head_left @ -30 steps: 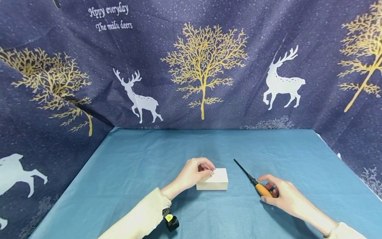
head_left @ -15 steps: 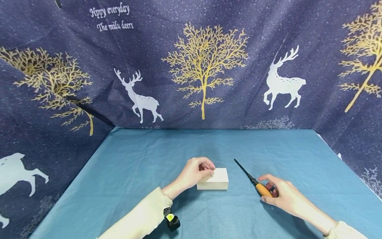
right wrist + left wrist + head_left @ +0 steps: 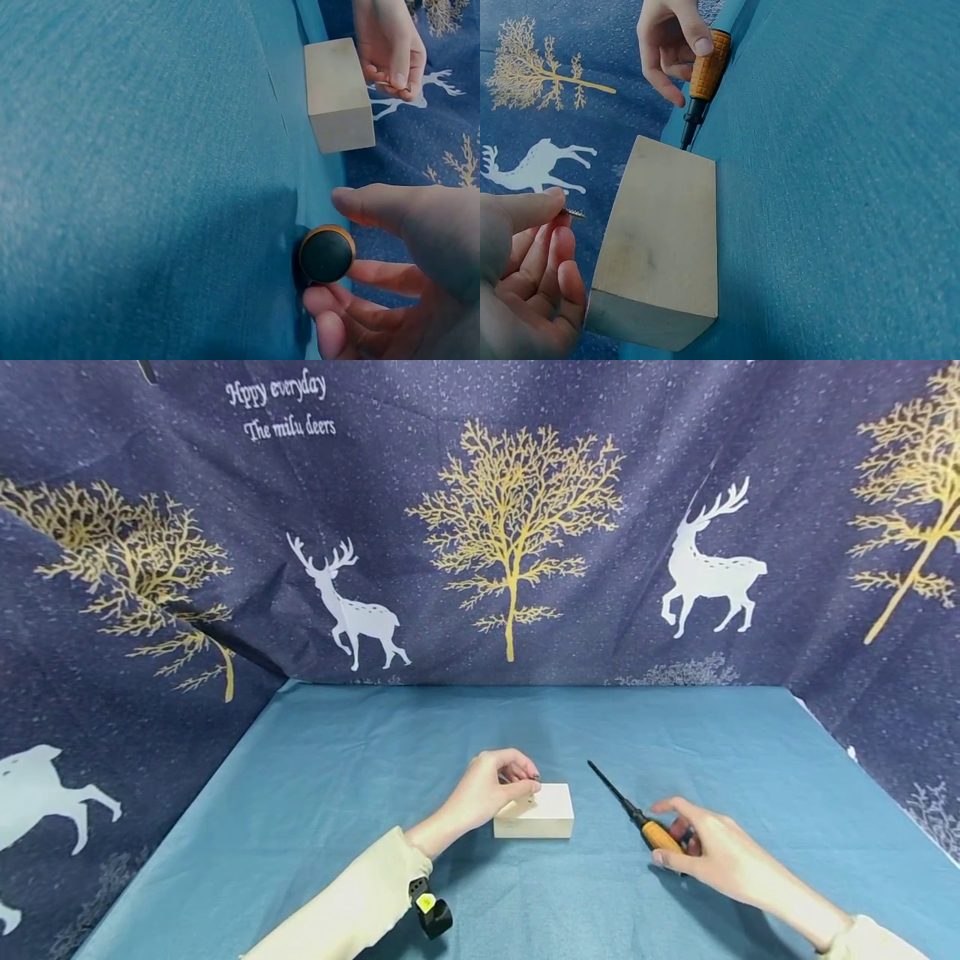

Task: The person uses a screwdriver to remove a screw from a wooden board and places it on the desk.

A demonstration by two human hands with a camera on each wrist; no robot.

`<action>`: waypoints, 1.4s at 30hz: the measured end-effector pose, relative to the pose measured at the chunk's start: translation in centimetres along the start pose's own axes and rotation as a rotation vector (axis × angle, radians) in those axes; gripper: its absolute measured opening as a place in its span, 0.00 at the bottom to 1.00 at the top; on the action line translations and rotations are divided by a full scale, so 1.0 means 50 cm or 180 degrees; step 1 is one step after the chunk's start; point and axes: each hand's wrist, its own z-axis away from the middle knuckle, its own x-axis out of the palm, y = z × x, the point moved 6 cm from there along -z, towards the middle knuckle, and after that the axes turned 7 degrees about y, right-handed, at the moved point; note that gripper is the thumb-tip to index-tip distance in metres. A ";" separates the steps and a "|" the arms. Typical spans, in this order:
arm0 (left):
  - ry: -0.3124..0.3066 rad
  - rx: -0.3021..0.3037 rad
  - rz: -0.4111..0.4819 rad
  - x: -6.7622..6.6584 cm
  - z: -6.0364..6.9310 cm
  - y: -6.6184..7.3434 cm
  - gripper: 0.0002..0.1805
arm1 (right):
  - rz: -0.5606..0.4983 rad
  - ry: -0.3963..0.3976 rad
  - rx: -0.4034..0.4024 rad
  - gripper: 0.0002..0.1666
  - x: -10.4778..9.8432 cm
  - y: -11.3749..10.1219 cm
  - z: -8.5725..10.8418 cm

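Thumb and forefinger of my left hand [image 3: 491,787] pinch a small screw [image 3: 574,214]. In both wrist views the screw hangs apart from a pale wooden block [image 3: 546,814], above its top face. The head view shows a small dark mark on that face, near the thumb. To the right, a screwdriver [image 3: 660,837] with an orange handle and black shaft lies on the cloth, tip pointing away. My right hand [image 3: 712,852] has its fingers curled loosely round the handle. In the right wrist view its thumb stands off the handle's black end [image 3: 328,256].
A blue cloth [image 3: 360,760] covers the table. Behind it hangs a dark curtain [image 3: 570,660] printed with deer and trees. A black wrist camera [image 3: 432,917] sits under my left sleeve.
My left hand has risen slightly with the screw, uncovering a dark mark on the block's top. My right thumb has shifted a little; the screwdriver stays nearly where it was.
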 end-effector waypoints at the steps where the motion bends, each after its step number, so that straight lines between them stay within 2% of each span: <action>1: 0.0007 0.0013 0.0012 -0.001 0.000 -0.001 0.03 | -0.0016 -0.0006 0.0001 0.33 -0.001 -0.001 -0.001; 6: 0.0016 0.0026 0.0034 -0.012 0.004 0.000 0.04 | -0.0090 -0.0073 -0.0001 0.33 -0.002 -0.004 -0.002; 12: 0.0018 -0.0026 0.0021 -0.027 0.011 -0.003 0.04 | -0.0006 -0.0114 0.0038 0.32 -0.002 -0.002 -0.003; 19: -0.0007 0.0005 0.0030 -0.051 0.022 -0.017 0.06 | 0.0194 0.0006 0.0100 0.34 -0.012 -0.006 0.008; 23: -0.0012 -0.0042 0.0044 -0.072 0.034 -0.031 0.07 | 0.0333 0.0057 0.0162 0.36 -0.018 -0.008 0.010; 32: 0.0018 -0.0228 -0.0225 -0.119 0.068 -0.076 0.11 | 0.0638 0.0289 0.0061 0.38 -0.029 -0.015 0.008; 42: -0.0076 -0.0195 -0.0486 -0.146 0.092 -0.114 0.08 | 0.0746 0.0433 -0.0018 0.37 -0.039 -0.020 0.008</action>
